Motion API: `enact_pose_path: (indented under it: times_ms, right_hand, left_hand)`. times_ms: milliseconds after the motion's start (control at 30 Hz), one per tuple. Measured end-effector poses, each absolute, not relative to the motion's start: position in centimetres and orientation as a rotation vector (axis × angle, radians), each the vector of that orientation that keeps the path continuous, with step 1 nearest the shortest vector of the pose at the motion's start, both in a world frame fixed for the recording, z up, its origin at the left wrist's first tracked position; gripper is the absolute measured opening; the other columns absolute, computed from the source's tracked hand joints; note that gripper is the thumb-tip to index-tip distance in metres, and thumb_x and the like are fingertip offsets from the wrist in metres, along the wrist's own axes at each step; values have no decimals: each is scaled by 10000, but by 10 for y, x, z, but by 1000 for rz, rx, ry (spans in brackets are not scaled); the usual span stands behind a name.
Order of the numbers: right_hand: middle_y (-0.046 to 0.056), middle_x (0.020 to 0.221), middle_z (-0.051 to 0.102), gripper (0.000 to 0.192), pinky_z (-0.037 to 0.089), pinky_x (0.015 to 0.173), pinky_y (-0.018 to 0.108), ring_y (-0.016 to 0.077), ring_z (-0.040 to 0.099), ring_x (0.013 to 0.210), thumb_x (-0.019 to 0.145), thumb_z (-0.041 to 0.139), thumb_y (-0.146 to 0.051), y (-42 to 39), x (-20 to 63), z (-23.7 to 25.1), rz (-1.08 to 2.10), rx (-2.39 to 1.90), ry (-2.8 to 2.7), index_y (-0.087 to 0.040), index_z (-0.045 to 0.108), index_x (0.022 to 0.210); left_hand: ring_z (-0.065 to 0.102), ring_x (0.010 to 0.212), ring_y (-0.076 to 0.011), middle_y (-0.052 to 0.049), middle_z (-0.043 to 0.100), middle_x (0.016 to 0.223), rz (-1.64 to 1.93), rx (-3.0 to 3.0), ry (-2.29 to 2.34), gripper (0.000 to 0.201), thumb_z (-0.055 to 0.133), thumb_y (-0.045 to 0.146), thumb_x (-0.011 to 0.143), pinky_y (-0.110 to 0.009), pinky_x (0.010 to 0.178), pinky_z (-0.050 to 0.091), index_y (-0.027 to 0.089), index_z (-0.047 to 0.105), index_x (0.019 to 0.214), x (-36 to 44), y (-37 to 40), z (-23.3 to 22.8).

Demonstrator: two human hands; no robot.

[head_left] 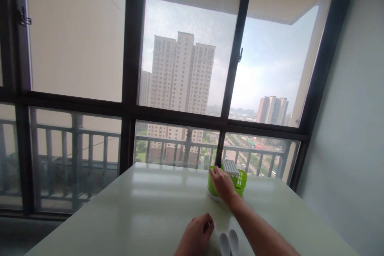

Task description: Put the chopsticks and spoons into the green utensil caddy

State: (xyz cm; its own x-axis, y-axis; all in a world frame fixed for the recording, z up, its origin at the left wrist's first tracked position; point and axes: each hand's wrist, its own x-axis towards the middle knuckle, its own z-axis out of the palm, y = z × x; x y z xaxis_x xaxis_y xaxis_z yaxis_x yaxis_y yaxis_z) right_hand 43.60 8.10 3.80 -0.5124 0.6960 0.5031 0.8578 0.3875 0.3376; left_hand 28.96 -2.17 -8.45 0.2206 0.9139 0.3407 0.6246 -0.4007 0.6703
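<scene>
My right hand (222,183) reaches forward to a green plastic utensil holder (212,187) with a white base. Its fingers are bent together at the rim of the left cup; whether they grip the rim or a small thing inside is hidden. A white slotted piece (230,167) sits at the holder's back, and the right cup (241,179) has a pierced wall. Nearer to me, my left hand (196,234) rests low over the table, fingers curled in, with nothing visible in them. Just right of it lie two white spoons, one (224,244) beside the other (233,241), bowls pointing away.
The pale glossy table (144,208) reaches to dark-framed windows (180,115). Outside are a railing (90,148) and tall buildings (183,72). A plain wall (345,128) stands on the right. The holder is near the table's far edge.
</scene>
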Motion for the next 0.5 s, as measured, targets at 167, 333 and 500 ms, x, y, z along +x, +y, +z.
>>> enact_pose_path:
  times_ms: [167, 333, 500]
  right_hand:
    - [92, 986, 586, 198, 466, 958, 377, 259, 535, 1011, 894, 538, -9, 63, 446, 43, -831, -1266, -2336, -168, 577, 1006]
    - [73, 995, 610, 137, 443, 919, 333, 229, 551, 1013, 978, 496, -97, 29, 471, 50, -574, -1317, -2104, -178, 590, 921]
    - [29, 829, 644, 50, 434, 606, 211, 138, 608, 678, 892, 642, -210, -1, 517, 10, 327, -1607, -2156, -163, 655, 885]
  left_hand:
    - [580, 750, -152, -2, 687, 795, 1013, 2114, 1413, 186, 512, 309, 946, -235, 713, 367, 228, 658, 865, 290, -21, -84]
    - [583, 719, -143, 7, 679, 760, 1004, 2110, 1408, 185, 505, 293, 946, -233, 711, 368, 225, 664, 880, 289, -23, -80]
    - [592, 724, -153, 3, 672, 750, 996, 2091, 1422, 181, 511, 321, 949, -225, 693, 368, 235, 664, 907, 289, -26, -74]
